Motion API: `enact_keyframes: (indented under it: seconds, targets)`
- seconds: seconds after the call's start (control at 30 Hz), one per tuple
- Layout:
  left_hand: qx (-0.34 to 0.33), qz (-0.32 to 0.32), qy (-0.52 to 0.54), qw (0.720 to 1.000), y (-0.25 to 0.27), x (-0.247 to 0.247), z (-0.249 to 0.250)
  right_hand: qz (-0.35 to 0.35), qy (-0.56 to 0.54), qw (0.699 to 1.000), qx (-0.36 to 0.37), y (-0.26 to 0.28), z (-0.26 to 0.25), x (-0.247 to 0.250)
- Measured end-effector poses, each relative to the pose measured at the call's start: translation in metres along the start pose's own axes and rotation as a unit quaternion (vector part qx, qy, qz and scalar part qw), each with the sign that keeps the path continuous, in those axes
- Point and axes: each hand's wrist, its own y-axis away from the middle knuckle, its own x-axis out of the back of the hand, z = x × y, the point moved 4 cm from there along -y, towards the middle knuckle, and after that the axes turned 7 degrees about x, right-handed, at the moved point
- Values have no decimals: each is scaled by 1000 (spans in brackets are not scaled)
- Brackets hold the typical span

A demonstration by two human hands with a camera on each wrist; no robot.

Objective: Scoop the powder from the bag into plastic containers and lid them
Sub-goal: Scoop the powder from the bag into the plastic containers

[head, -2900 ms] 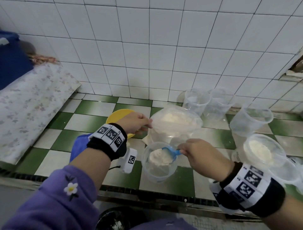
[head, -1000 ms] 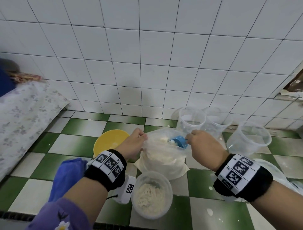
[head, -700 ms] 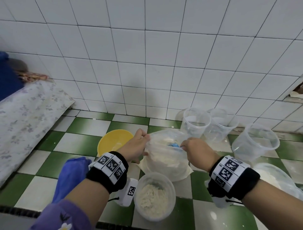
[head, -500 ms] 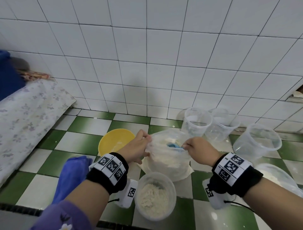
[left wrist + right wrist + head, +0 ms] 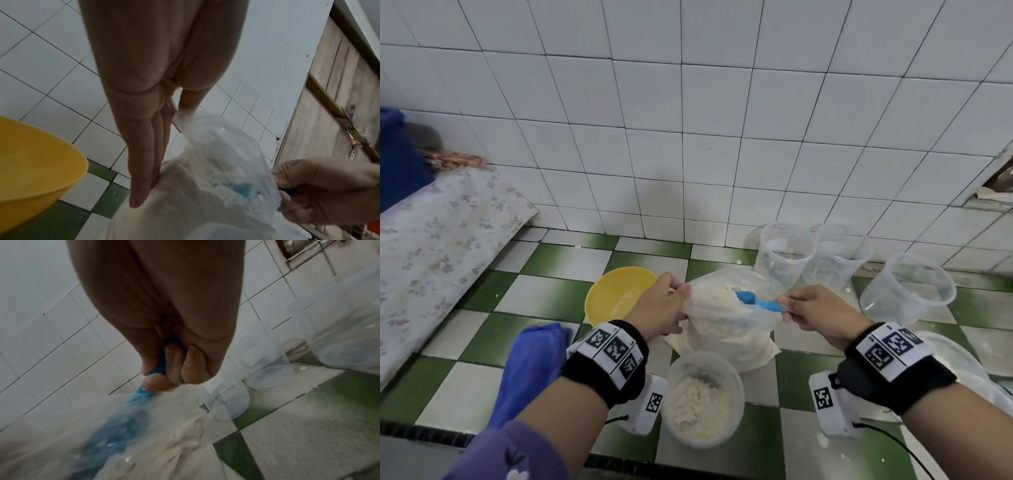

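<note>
Left hand (image 5: pixel 659 308) up at the clear plastic bag (image 5: pixel 726 329), thumb and fingers pinching the left edge of its mouth and holding it open. In the left wrist view the other fingers (image 5: pixel 144 162) lie straight down the bag's side. Right hand (image 5: pixel 815 313) on the far side, its grip clenched round the handle of the blue scoop (image 5: pixel 756 301), and the scoop's bowl sits inside the bag, down in the white powder (image 5: pixel 717 298). Just in front of the bag, nearer the person, stands a round plastic container (image 5: pixel 703 404) partly filled with powder, no lid on it. All of this on the green-and-white checked floor (image 5: pixel 544 274). Behind the bag, by the white tiled wall (image 5: pixel 688 137), three clear containers (image 5: pixel 786 255) stand open. A yellow bowl (image 5: pixel 616 293) sits left of the bag, a blue cloth (image 5: pixel 530 366) beside the left wrist.
</note>
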Motion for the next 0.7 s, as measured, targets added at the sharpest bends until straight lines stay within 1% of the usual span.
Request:
enact_keyframes:
  seconds: [0.1,0.23,0.37,0.43,0.57,0.7]
  targets:
    - [3,9,3,1000,2,-1,2,8,-38,999,-6,7,-3,7]
    - [8,19,9,1000,5,-1,5,22,-52,998,-14,9,-2,17]
    - [12,34,-23,999,8,2,5,31,-64,997,-20,10,-5,26]
    - [10,37,-23,999,10,2,5,39,-70,997,-23,12,-9,30]
    - [5,48,-22,999,15,4,5,37,-77,996,-7,12,-15,36]
    - [8,46,-24,999,19,5,3,35,-95,995,8,17,-21,42]
